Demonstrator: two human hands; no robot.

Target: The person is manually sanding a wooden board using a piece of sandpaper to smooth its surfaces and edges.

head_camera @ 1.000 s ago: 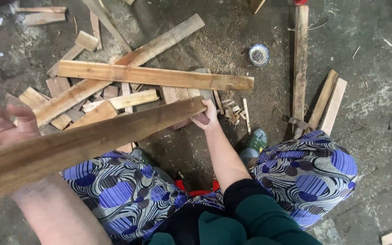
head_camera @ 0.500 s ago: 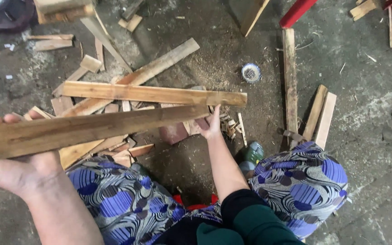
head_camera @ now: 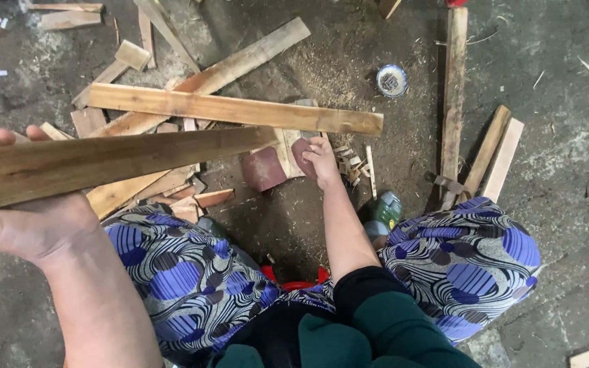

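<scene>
Concrete floor (head_camera: 567,102), strewn with sawdust and offcuts, lies under everything. At far left the left hand (head_camera: 15,218) is cupped palm-up under a long plank (head_camera: 103,163), fingertips curled over its far edge. Right of it a board (head_camera: 233,109) lies across the scrap pile. The right hand (head_camera: 318,157) pinches a reddish block (head_camera: 301,155) on the floor. A small tin (head_camera: 390,80) stands beyond.

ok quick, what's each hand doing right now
Left hand: closed on a long plank, held up off the floor.
Right hand: down at the scrap pile, fingers on a reddish piece; grip cannot be told.
</scene>
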